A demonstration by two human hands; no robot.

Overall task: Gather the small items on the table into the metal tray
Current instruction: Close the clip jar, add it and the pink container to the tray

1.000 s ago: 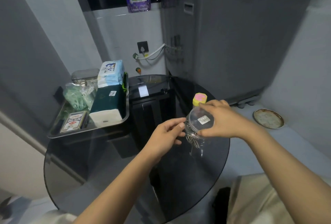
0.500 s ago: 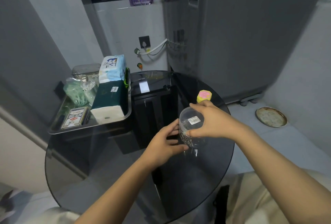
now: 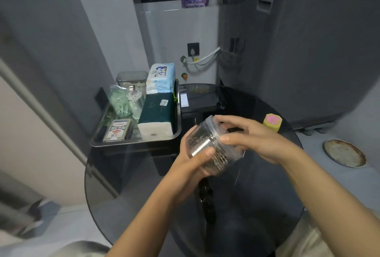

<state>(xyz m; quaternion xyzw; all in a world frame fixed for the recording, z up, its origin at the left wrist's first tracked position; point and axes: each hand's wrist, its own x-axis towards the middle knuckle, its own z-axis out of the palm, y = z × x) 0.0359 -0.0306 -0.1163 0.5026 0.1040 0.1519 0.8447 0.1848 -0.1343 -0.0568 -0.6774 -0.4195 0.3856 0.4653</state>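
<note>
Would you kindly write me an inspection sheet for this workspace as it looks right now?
Surface: round dark glass table.
Job's things: metal tray at the table's far left holds tissue packs, a card box and a bag; clear jar of paper clips held tilted above the table; yellow-pink pot stands on the table, outside the tray.
Clutter: nothing seen.
Grippers: left hand and right hand both grip the jar.
Cables: white cable at the wall socket.
Surroundings: grey appliance, round plate on floor.
</note>
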